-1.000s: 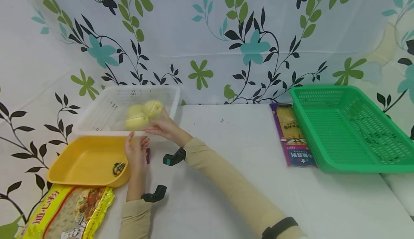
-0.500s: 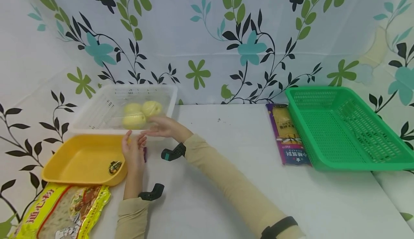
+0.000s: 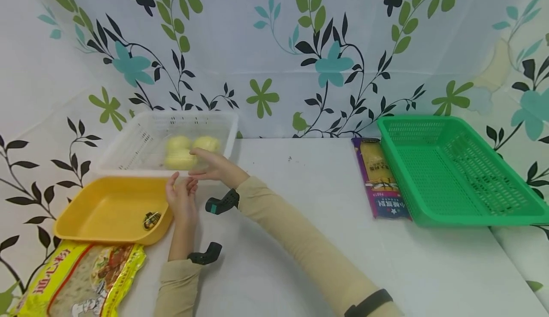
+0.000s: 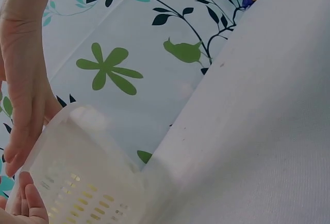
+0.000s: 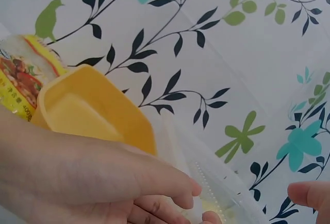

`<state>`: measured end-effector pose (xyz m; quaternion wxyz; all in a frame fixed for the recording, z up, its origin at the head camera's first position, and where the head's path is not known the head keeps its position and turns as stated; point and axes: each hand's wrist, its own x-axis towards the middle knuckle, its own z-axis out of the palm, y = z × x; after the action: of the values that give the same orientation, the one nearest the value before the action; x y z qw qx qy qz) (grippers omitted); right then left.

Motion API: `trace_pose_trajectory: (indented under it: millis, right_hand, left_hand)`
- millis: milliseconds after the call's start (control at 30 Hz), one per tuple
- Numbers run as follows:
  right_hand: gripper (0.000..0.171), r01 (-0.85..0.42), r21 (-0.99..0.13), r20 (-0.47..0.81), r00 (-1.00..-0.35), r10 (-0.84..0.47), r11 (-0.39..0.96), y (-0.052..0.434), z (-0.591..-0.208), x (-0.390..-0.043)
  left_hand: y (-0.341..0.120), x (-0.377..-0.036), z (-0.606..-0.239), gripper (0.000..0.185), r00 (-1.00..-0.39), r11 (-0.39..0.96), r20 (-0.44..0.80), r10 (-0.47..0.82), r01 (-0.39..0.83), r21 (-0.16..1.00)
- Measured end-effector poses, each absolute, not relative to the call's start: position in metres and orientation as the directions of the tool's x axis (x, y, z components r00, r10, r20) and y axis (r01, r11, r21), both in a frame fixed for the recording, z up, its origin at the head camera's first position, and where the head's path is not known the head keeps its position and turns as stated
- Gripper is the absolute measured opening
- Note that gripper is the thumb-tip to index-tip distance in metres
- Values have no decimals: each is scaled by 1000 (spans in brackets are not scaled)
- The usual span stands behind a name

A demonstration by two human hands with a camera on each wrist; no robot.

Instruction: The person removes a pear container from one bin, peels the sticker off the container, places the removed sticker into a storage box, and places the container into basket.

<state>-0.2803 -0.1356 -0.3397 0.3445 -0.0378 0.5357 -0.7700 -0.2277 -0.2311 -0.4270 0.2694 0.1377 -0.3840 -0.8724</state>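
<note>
My right hand (image 3: 218,167) is above the front right part of a white slotted basket (image 3: 137,138), with thumb and fingers spread apart. Within that basket lie pale yellow round fruits (image 3: 180,159), partly behind my right fingers; their exact kind is unclear. My left hand (image 3: 182,207) lies between the yellow basin (image 3: 98,212) and the basket's front rim, palm up, fingers loosely bent. In the left wrist view its fingers (image 4: 33,203) are beside the basket's rim, below the right hand (image 4: 26,80). Nothing shows in either hand.
A small dark wrapped item (image 3: 151,220) sits in the yellow basin. In front of it lies a yellow noodle bag (image 3: 81,279). At right, a purple pasta bag (image 3: 379,178) lies against a green basket (image 3: 454,169). Patterned cloth (image 3: 279,69) hangs behind.
The right hand has come away from the fruit at the right and shifted slightly left, its thumb and fingers now wider apart. The left hand stays nearly in place. The head view has shifted slightly.
</note>
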Motion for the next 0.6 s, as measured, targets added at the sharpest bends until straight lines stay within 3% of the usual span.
trace_pose_trajectory:
  millis: [67, 233, 467, 600]
  right_hand:
    - [37, 602, -746, -423, -758, -497, -284, -142, -341, -286]
    - [36, 604, -720, -420, -771, -479, -340, -143, -347, -287]
    - [39, 475, -859, -298, -768, -567, -192, -124, -349, -277]
    - [42, 286, -958, -193, -683, -705, -15, -84, -343, -266]
  left_hand:
    - [-230, -230, -426, 33, -817, -572, -34, -575, 372, 731]
    - [-228, -230, -422, 34, -814, -593, -56, -578, 371, 715]
    - [-234, -224, -418, 27, -803, -600, -77, -591, 375, 706]
    - [-241, -219, -413, 25, -822, -593, -83, -564, 333, 733]
